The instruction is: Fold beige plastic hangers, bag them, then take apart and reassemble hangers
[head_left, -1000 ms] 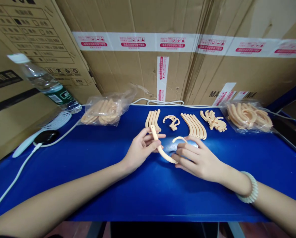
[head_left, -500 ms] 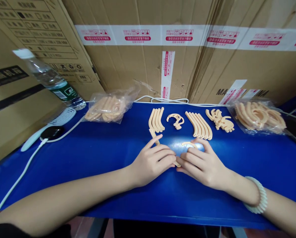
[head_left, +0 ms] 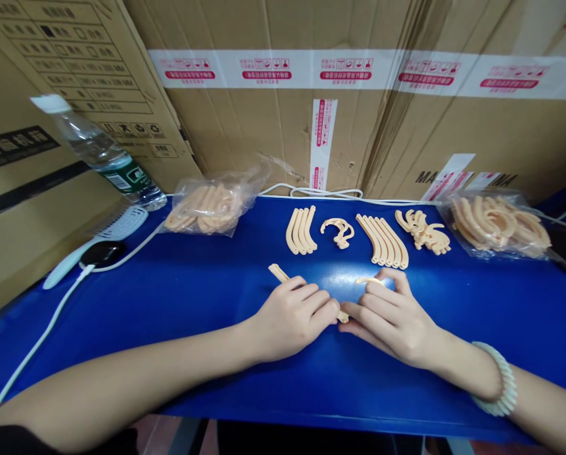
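My left hand is closed around a long beige curved strip. One end sticks out past the knuckles at upper left, and the other shows between my two hands. My right hand has its fingertips at that near end, touching it. A small thin curved beige piece pokes out by the bent index finger of the same hand, partly hidden by it. Beyond my hands lie a left row of curved strips, a right row of strips, a few hooked pieces and a small pile of pieces.
Two clear bags of beige parts, a left bag and a right bag, rest on the blue tabletop. At left are a water bottle, a hairbrush and a black round device with white cable. Cardboard boxes stand behind.
The strip in my left hand has swung flatter, its far end moving left, away from the row. My left index finger has folded down onto it. My right hand has shifted slightly right.
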`<state>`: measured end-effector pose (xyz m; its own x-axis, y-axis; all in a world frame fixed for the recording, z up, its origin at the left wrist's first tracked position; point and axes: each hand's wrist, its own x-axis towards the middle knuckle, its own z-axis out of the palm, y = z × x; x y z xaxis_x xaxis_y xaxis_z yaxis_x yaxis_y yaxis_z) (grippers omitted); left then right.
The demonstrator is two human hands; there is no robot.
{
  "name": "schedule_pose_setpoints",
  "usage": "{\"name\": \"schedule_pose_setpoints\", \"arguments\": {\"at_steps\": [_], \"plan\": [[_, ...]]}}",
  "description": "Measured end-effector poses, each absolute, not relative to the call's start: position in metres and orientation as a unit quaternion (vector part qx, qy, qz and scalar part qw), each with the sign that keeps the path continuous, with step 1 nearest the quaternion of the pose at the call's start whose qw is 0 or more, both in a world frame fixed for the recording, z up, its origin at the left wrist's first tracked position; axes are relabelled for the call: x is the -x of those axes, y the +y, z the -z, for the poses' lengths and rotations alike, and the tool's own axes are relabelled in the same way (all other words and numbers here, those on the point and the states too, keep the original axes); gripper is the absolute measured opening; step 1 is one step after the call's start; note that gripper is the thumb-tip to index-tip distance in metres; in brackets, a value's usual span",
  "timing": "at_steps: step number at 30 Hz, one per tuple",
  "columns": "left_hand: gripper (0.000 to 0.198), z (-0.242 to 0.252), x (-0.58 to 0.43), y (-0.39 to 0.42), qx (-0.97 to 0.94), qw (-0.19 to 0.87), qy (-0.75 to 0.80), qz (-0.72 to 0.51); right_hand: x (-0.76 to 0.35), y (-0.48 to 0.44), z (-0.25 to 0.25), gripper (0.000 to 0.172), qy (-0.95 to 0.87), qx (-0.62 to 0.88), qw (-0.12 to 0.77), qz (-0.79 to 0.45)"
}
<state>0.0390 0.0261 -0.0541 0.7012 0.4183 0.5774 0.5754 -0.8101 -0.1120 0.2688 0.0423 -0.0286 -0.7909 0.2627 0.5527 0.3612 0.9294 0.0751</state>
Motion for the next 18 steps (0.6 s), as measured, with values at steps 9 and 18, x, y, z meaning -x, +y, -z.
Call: {"name": "schedule_pose_setpoints", "arguments": {"at_steps": [9, 18], "plan": [[0.019, 0.047, -0.037, 0.027, 0.908, 0.174, -0.244, 0.294, -0.27, 0.046, 0.027, 0.008, -0.924, 0.191, 0.285, -0.168], [0.018, 0.036, -0.033, 0.03, 0.897, 0.222, -0.172, 0.342, -0.273, 0.048, 0.026, 0.011, -0.87, 0.232, 0.334, -0.278]]}}
